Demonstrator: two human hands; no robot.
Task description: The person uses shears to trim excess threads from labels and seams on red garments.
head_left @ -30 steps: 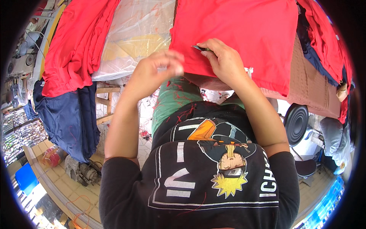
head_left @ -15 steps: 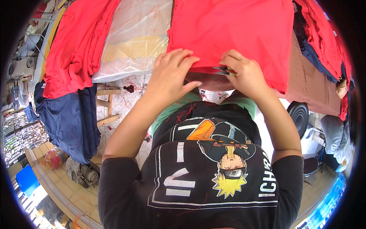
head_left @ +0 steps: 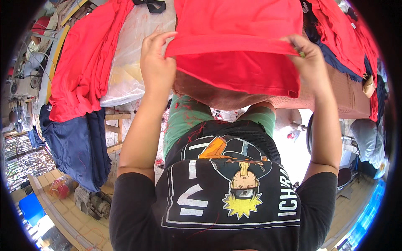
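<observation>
At nine o'clock a heap of red cloth (head_left: 86,62) hangs over the edge of the counter (head_left: 356,98), and a dark blue cloth (head_left: 75,146) hangs below it toward eight o'clock. Just right of the red heap, at eleven o'clock, a clear plastic sheet (head_left: 134,54) lies over the counter's top.

The left hand (head_left: 157,67) is raised at about eleven o'clock, its fingers curled and its thumb pinched onto the left end of a folded hem of the red garment (head_left: 238,46). The garment spreads across the counter at twelve o'clock; its near edge is lifted and doubled over, so a band of red cloth runs taut from one hand to the other, and a lower flap hangs down in front of the counter's brownish edge.

The right hand (head_left: 310,62) sits at one o'clock, closed in a pinch on the right end of the same fold. A small greenish thing (head_left: 301,54) shows between its fingers, too small to make out.

Farther right, at two o'clock, more red cloth (head_left: 347,37) and a dark blue piece (head_left: 331,62) lie piled along the counter. At six o'clock the person's black printed shirt (head_left: 226,196) fills the lower view, with green trousers (head_left: 188,121) above it.
</observation>
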